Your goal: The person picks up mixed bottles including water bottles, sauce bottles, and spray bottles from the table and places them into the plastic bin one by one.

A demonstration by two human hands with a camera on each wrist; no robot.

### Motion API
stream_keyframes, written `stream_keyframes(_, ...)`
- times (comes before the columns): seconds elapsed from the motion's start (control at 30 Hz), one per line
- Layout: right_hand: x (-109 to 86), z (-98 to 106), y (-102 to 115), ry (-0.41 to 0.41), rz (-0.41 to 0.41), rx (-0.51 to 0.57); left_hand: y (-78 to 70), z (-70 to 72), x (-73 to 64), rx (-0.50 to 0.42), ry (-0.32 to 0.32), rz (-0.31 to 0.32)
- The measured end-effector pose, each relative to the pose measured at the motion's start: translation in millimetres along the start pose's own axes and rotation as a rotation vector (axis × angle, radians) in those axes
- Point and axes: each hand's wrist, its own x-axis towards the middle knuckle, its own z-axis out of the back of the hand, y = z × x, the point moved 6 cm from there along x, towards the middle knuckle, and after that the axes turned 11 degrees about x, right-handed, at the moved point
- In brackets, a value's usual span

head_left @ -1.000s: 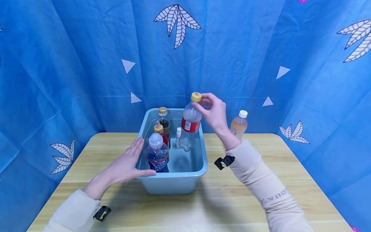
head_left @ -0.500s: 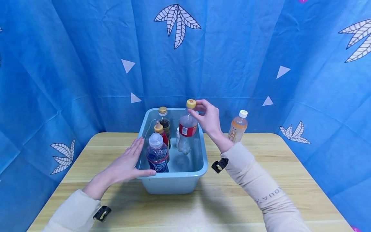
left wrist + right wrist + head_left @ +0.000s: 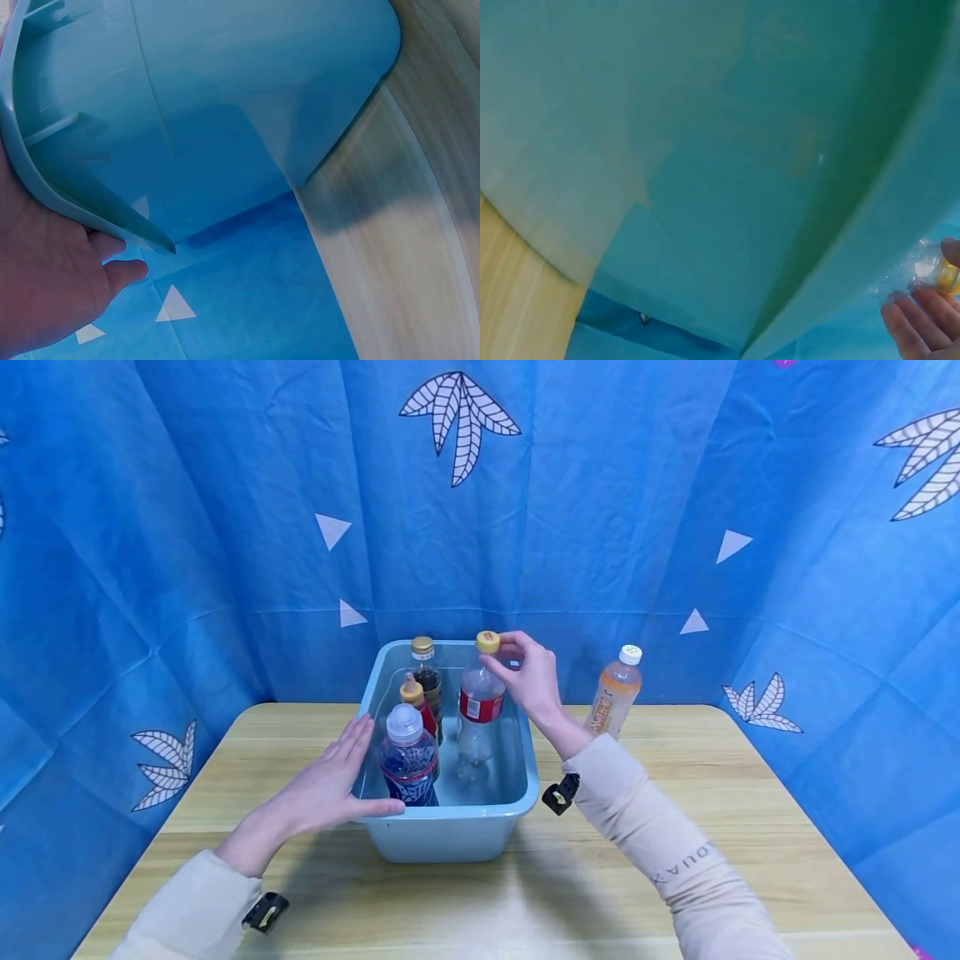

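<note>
Inside the light-blue plastic tub [image 3: 459,812] stands a clear bottle [image 3: 476,743] with a red label and yellow cap. My right hand [image 3: 531,677] pinches it by the neck, just under the cap; the right wrist view shows those fingers [image 3: 922,319] around the bottle's clear top. The bottle is upright, its base low in the tub. My left hand [image 3: 324,783] rests along the tub's left rim and front corner, fingers straight and thumb on the front edge. In the left wrist view that hand [image 3: 56,281] lies against the rim.
In the tub's left half stand a blue-labelled bottle [image 3: 409,768], a red squeeze bottle [image 3: 412,693] with a yellow nozzle and a dark gold-capped bottle [image 3: 426,678]. An orange-tinted bottle [image 3: 617,689] stands on the wooden table [image 3: 675,810], right of the tub. A blue curtain [image 3: 600,510] hangs behind.
My right hand has lowered the red-labelled bottle deeper into the tub and slightly left. A small white bottle behind it is now hidden. The left hand has stayed put.
</note>
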Motion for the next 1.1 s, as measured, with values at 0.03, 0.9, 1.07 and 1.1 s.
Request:
stream_keyframes(0.03, -0.4, -1, -1, 0.002, -0.003, 0.001, 0.3, -0.2, 0.1, 0.0, 0.002, 0.002)
stream_keyframes(0.9, -11.0, -18, -28, 0.023, -0.042, -0.009, 0.5, -1.4, -0.2, 0.004, -0.007, -0.002)
stream_keyframes(1.07, -12.5, -19, -31, 0.017, -0.036, -0.022, 0.6, -1.3, -0.1, 0.002, -0.002, 0.003)
stream_keyframes(1.1, -12.8, -19, -31, 0.016, -0.034, -0.022, 0.6, -1.4, -0.1, 0.002, -0.001, 0.004)
